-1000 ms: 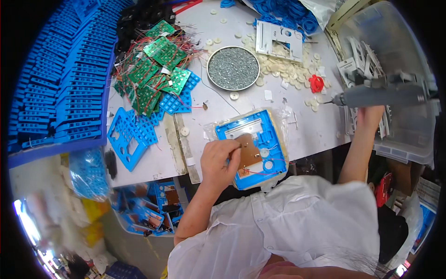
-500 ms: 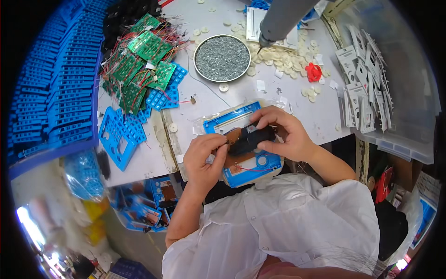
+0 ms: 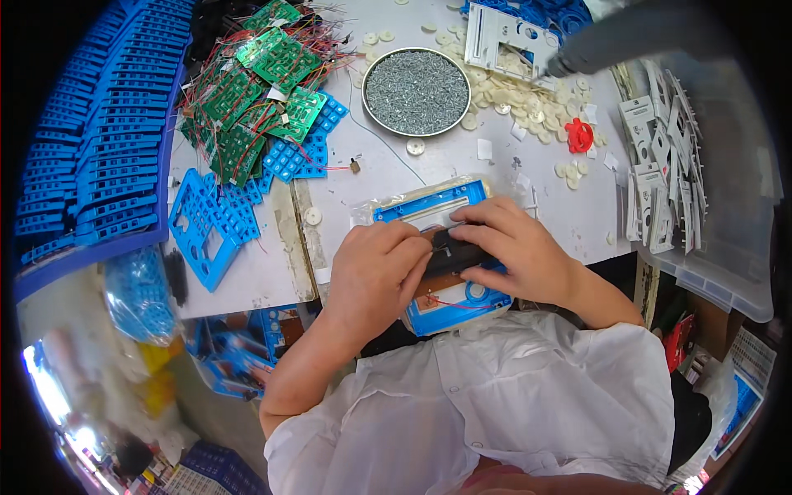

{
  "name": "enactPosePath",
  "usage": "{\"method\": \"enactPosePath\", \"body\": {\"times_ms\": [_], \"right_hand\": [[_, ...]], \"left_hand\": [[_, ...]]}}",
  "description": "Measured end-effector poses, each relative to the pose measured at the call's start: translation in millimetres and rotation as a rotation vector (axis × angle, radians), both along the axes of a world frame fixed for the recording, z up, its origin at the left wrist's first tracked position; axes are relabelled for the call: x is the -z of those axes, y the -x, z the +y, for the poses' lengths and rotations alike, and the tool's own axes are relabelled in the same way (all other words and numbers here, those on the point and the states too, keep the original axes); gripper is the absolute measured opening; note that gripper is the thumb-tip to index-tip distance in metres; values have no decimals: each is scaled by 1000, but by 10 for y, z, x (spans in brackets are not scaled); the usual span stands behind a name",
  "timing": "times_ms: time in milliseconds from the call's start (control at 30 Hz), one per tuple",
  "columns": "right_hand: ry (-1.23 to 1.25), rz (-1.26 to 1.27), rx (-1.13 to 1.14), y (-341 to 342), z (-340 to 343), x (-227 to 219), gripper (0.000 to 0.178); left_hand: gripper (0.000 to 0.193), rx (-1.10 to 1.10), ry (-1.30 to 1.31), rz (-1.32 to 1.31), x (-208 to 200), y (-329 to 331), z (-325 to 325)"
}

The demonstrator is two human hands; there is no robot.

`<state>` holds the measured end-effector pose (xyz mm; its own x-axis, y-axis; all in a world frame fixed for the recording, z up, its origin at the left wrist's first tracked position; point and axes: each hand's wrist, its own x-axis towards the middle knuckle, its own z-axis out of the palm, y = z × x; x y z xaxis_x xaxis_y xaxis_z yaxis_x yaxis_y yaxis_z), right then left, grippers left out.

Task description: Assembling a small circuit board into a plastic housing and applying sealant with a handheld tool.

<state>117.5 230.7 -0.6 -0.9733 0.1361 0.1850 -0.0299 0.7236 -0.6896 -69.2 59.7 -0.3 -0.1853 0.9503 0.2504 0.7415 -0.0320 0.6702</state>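
Note:
A blue plastic housing (image 3: 445, 322) lies on the table's near edge, with a brown board and a thin red wire inside. Across its middle sits a black plastic part (image 3: 450, 257), partly hidden by my fingers. My right hand (image 3: 524, 252) grips this part from the right, thumb on the near side and fingers on the far side. At its left end, my left hand (image 3: 381, 268) is closed with fingertips pressed together against the part. Whether a small wire is also between those left fingertips is hidden.
A round dish of small screws (image 3: 417, 91) stands ahead, beside scattered cream discs (image 3: 536, 107) and a red ring piece (image 3: 579, 135). Green circuit boards (image 3: 276, 62) with wires are heaped left, near a blue frame (image 3: 206, 235). A grey power screwdriver (image 3: 635, 41) hangs far right.
The black part has been lowered from a tilted hold to lie across the blue housing. My left hand has turned knuckles-up over its left end. The whole view has shifted slightly.

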Motion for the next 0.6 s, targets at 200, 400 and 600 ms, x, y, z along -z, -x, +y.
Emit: {"method": "enactPosePath", "body": {"times_ms": [200, 400, 600], "right_hand": [[-73, -14, -65, 59, 48, -26, 60], [-86, 36, -114, 159, 115, -2, 57], [-65, 51, -141, 249, 101, 0, 49]], "left_hand": [[15, 92, 36, 60, -13, 102, 43], [18, 211, 70, 116, -53, 255, 87], [16, 319, 37, 189, -26, 386, 74]]}}
